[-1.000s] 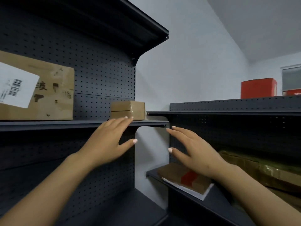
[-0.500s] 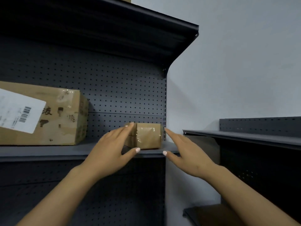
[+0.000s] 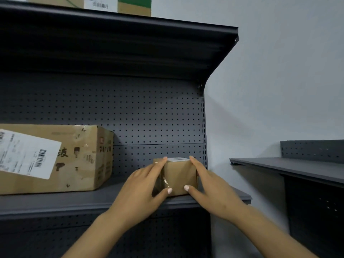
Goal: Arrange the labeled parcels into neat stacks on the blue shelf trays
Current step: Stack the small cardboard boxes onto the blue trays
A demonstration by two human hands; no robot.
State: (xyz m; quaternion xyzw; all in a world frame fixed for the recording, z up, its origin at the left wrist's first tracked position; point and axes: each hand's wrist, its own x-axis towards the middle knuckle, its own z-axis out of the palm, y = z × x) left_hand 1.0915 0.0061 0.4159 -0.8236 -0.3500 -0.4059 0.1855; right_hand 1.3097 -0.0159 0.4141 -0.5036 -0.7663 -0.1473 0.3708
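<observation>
Brown cardboard box (image 3: 179, 176) sits at the shelf's (image 3: 93, 201) right end, gripped between left hand (image 3: 143, 190) and right hand (image 3: 214, 190). Its glossy tape looks slick; a loose squeeze could drop it off the edge.

The large box (image 3: 55, 159) runs off the left edge, its label (image 3: 26, 153) print too blurred to read. The left hand (image 3: 141, 194) covers the small parcel's (image 3: 179, 176) left face. Boxes on the top shelf (image 3: 119, 4) are cropped by the upper edge.
</observation>
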